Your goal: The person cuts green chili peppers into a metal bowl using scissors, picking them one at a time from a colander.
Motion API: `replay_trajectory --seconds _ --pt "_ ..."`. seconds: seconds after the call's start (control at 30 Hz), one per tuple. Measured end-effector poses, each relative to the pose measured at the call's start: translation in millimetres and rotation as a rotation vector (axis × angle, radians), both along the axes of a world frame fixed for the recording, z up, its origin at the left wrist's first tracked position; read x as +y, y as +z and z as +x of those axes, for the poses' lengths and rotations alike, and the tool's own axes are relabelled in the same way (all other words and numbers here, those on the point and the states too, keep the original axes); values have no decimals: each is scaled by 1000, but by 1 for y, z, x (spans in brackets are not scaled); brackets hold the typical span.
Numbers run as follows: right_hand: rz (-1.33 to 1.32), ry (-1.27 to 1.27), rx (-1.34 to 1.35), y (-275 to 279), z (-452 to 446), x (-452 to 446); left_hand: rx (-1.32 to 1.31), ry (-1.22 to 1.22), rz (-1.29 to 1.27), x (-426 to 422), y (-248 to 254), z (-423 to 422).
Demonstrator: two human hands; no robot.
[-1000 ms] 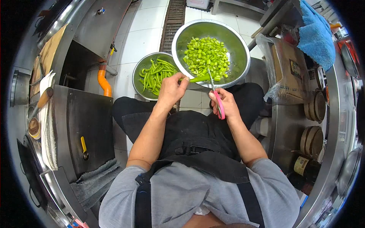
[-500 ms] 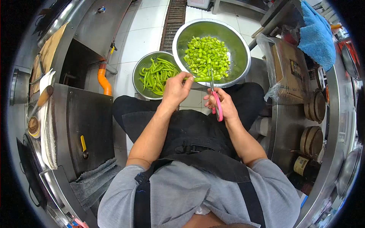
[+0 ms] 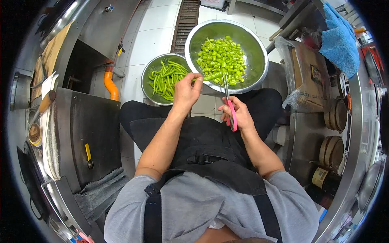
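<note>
Pinched in my left hand (image 3: pixel 188 91) is a long green chili pepper (image 3: pixel 212 76), its free end pointing right over the near rim of a large steel bowl (image 3: pixel 259 77). My right hand (image 3: pixel 239 113) grips pink-handled scissors (image 3: pixel 231 113), whose blades reach up to the pepper's tip. Short cut pepper pieces (image 3: pixel 222 56) lie heaped in the large bowl. At its left, a steel colander (image 3: pixel 146 90) holds whole green peppers (image 3: pixel 167 79). My left hand is beside the colander's right edge.
A cardboard box in plastic (image 3: pixel 310 77) and a blue towel (image 3: pixel 339 38) are at the right. On the left stand a steel cabinet (image 3: pixel 97 129) and an orange pipe (image 3: pixel 110 85). A floor drain grate (image 3: pixel 185 28) runs behind the bowls.
The pepper's free end has tilted upward and looks shorter. My left hand has shifted slightly left and up. The scissor blades have moved slightly, still at the pepper.
</note>
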State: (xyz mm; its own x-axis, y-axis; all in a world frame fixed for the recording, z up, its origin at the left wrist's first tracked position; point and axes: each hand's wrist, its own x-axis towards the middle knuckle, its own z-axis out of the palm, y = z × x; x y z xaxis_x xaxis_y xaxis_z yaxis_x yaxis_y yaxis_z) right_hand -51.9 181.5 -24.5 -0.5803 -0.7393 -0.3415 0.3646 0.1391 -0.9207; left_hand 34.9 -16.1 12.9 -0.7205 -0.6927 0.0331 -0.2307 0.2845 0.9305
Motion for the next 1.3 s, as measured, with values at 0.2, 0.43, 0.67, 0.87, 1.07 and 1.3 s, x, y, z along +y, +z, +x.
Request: replay_trajectory --seconds 0.2,0.43,0.67,0.87,1.07,1.3 --pt "-49 25 42 9 -3 -10 26 -176 80 15 -5 -2" --pt "49 5 45 22 -4 -8 -30 -132 90 9 -3 -3" --pt "49 15 13 4 3 -3 9 -60 55 6 -13 -6" --pt "-19 -20 58 8 -2 -14 -2 -246 97 16 -7 -5" --pt "3 27 45 10 -3 -9 5 -206 97 9 -22 -8" --pt "113 23 51 5 0 5 -14 -74 68 4 -24 -10"
